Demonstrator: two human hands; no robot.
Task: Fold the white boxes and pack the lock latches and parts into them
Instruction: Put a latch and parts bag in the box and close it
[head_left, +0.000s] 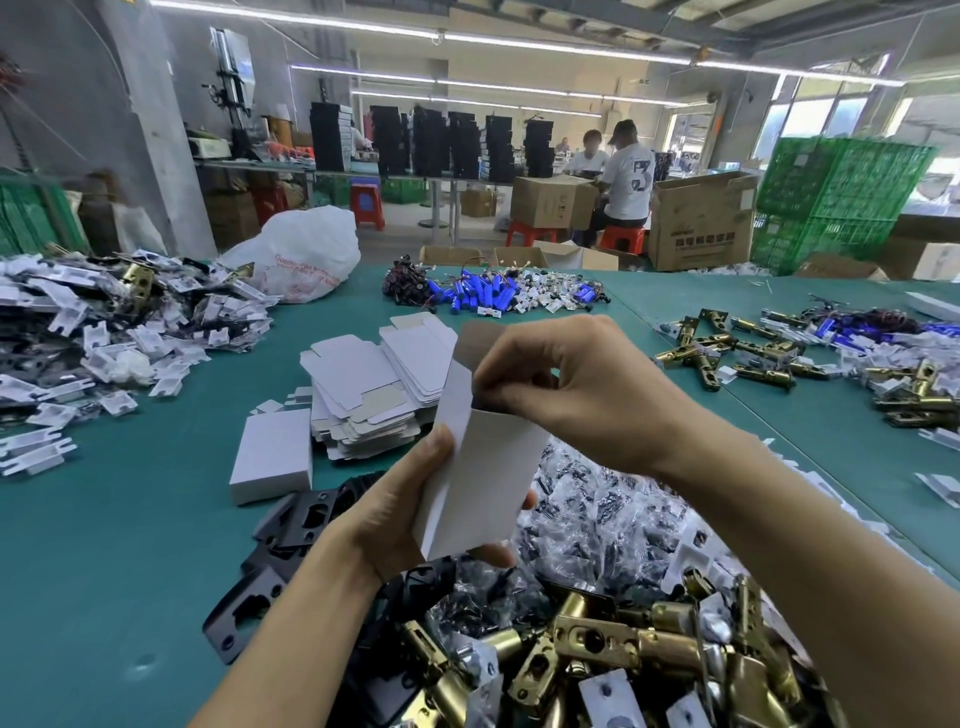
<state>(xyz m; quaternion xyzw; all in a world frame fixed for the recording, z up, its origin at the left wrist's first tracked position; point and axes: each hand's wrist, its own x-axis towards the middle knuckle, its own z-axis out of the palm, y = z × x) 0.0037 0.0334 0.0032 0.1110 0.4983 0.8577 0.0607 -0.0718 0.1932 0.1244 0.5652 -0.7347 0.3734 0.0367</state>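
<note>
Green worktop (130, 545) is covered with heaps. Brass lock latches (597, 644) are piled at the near edge. A stack of flat white boxes (363, 384) is set mid-worktop, one folded box (272, 460) just beside it. An upright white box (480, 483) is clasped from below by the left hand (395, 514); its top flap is pinched by the right hand (566, 384).

I am seeing two bare forearms coming up from the bottom of the view, with no sleeves, gloves, watch or rings showing on them. My left hand (410, 499) and right hand (576, 384) are both showing short, unpainted nails and slim fingers; nothing is being worn.
</note>
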